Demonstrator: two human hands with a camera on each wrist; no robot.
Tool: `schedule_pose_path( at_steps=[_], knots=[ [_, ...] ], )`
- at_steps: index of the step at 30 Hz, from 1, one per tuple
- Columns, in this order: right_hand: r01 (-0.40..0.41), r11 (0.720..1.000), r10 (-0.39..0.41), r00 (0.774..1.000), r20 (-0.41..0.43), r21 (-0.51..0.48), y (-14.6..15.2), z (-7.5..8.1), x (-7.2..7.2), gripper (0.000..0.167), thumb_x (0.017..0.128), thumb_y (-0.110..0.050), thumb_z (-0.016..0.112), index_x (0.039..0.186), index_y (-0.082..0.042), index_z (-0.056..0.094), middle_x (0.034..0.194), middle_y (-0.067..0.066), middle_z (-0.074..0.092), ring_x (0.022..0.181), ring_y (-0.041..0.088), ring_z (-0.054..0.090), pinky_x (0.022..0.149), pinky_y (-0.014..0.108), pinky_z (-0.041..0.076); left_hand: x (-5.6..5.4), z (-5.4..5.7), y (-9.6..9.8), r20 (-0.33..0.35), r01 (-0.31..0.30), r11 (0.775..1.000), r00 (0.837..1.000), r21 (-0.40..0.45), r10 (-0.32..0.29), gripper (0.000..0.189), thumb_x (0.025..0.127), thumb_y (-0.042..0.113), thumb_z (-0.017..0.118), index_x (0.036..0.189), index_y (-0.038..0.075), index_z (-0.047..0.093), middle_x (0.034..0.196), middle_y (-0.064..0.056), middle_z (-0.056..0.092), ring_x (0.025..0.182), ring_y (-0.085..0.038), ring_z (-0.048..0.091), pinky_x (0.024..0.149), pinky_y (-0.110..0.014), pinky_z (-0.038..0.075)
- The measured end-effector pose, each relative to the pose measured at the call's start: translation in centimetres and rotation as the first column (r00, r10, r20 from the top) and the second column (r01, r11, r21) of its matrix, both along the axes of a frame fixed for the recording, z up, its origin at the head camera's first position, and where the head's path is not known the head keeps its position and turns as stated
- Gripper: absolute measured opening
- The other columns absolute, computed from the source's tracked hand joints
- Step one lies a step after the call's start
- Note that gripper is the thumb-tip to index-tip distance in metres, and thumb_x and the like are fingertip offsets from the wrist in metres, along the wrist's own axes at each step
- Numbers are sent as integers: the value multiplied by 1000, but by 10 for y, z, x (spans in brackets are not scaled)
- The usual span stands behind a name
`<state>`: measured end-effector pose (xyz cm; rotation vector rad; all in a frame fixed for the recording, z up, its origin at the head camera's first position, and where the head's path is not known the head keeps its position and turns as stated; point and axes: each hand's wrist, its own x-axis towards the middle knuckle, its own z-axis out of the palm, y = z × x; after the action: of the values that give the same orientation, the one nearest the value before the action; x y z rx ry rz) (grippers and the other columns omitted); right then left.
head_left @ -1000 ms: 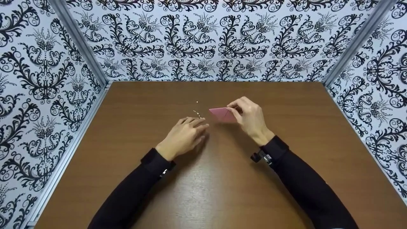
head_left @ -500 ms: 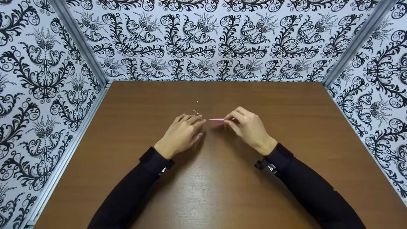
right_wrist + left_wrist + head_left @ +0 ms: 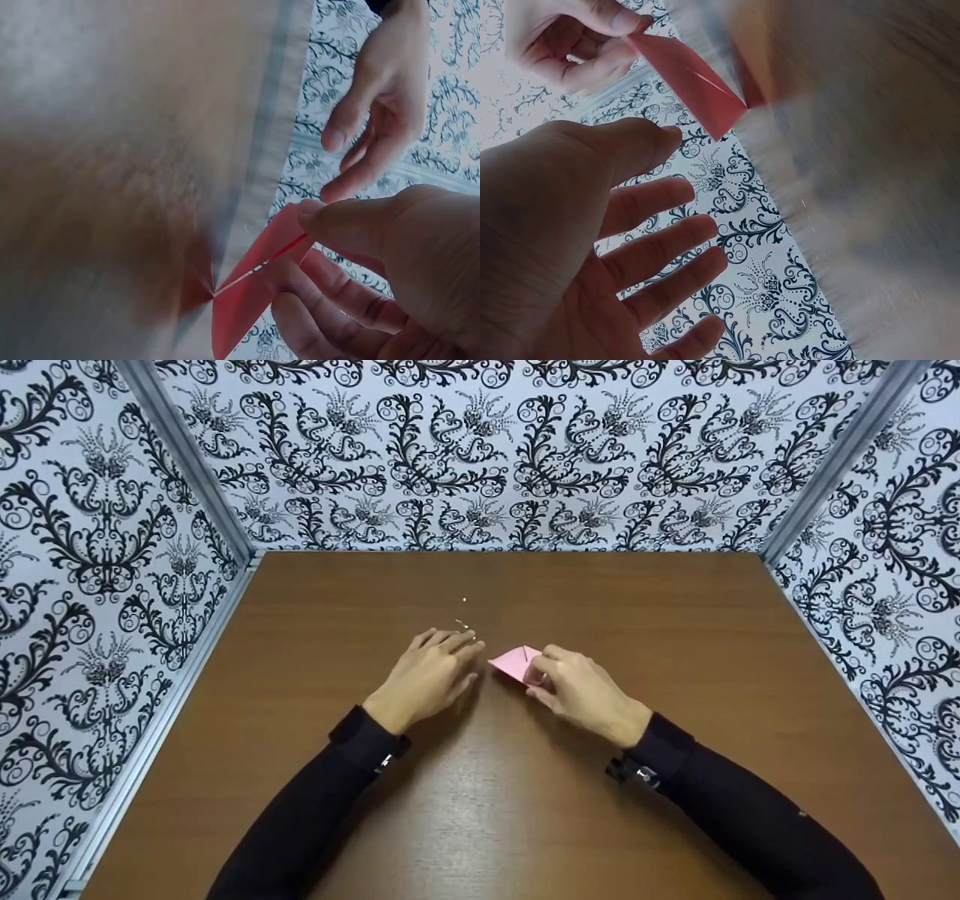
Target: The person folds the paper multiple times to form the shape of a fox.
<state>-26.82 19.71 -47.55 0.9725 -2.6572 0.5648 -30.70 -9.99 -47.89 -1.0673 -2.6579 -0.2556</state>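
Observation:
My right hand [image 3: 589,694] pinches a small piece of folded pink paper [image 3: 512,661] between thumb and fingers, right of the table's middle. A seam runs across the paper's face. In the right wrist view, one corner of the folded paper [image 3: 251,289] meets its own reflection on the tabletop, and the thumb lies along its upper edge. My left hand [image 3: 427,679] is low over the table to the left, palm down and fingers extended. It holds nothing. The left wrist view shows its fingers [image 3: 679,249] spread, with a gap between them and the paper.
Several tiny bright specks [image 3: 463,624] show on the brown table [image 3: 465,810] just beyond my left fingertips; whether they are bits or glints I cannot tell. Black-and-white patterned walls [image 3: 480,450] with grey metal posts enclose the back and both sides of the table.
My right hand has come down and nearer to me with the pink paper, which turned from edge-on to showing its face. The left hand has barely shifted.

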Motion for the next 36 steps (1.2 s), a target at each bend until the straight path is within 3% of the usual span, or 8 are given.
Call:
schedule_pose_path(
  at_steps=[9,14,20,30,36],
  knots=[
    [-3,998,4,1000,-9,63,-4,-8,7,14,99,-7,92,110,-9,84,106,9,78,88,27,85,71,46,71,2,-2,2,1,14,1000,1000,16,-14,49,113,28,81,158,8,74,165,-18,73,150,-42,72,131,-69,54],
    [14,998,-14,1000,4,62,-3,-7,7,11,99,-7,91,108,-9,84,104,8,78,89,24,83,72,45,70,3,-4,2,2,13,1000,1000,15,-13,49,114,29,80,158,9,74,166,-17,73,150,-41,72,131,-68,54],
    [42,999,-42,999,23,12,0,-2,2,9,101,-5,90,107,-5,85,104,11,79,93,26,84,79,47,72,7,-7,8,-2,38,999,999,-6,-38,47,114,29,80,157,10,75,163,-14,75,148,-39,73,132,-67,54],
    [125,988,-117,990,83,-89,5,11,-13,8,103,-2,87,110,2,88,102,18,80,94,33,82,85,48,71,21,-18,30,11,148,987,989,-57,-147,44,111,28,83,152,12,77,156,-11,79,146,-35,75,130,-63,57],
    [141,983,-129,986,103,-120,3,12,-20,6,103,0,86,109,3,87,102,18,80,96,38,84,86,50,72,21,-23,38,65,149,984,988,-100,-143,47,112,29,82,154,10,76,159,-11,78,149,-34,74,133,-61,55]
  ],
)
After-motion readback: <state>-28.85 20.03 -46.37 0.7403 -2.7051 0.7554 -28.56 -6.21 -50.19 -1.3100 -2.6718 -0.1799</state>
